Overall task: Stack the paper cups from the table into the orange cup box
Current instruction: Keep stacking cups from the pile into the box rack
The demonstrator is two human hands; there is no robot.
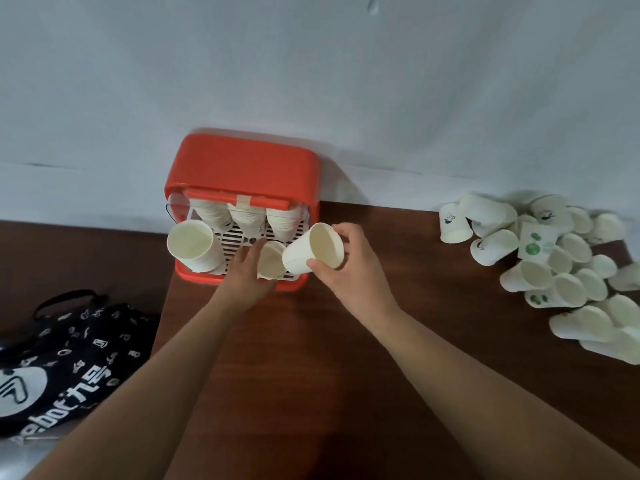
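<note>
Cups lay heaped in a loose pile (554, 258) along the right edge of the brown table (311, 358), most on their sides, a few printed with green or black marks. The orange cup box (242, 161) stood at the back edge of the table, against the pale wall (311, 64), its front open toward the person. Inside it, three nested stacks (247, 216) leaned in a row at the back, above a white slatted grille (239, 237). At the front left corner of the box a fourth stack (192, 245) rose with its open mouth tipped toward the camera.

The left hand (247, 275) reached into the front of the box and held the middle cup (272, 261) on the grille, fingers running up its left side; the thumb was hidden beneath. The right hand (349, 271) hovered just beside the front right corner of the box, thumb and fingers curled round the rim of a tilted cup (304, 252). That cup's mouth faced up and to the right, and its base pointed down toward the middle cup, nearly touching it. The hands were close but apart, each with its own cup.

A black printed bag (69, 348) lay beyond the left edge of the table.
</note>
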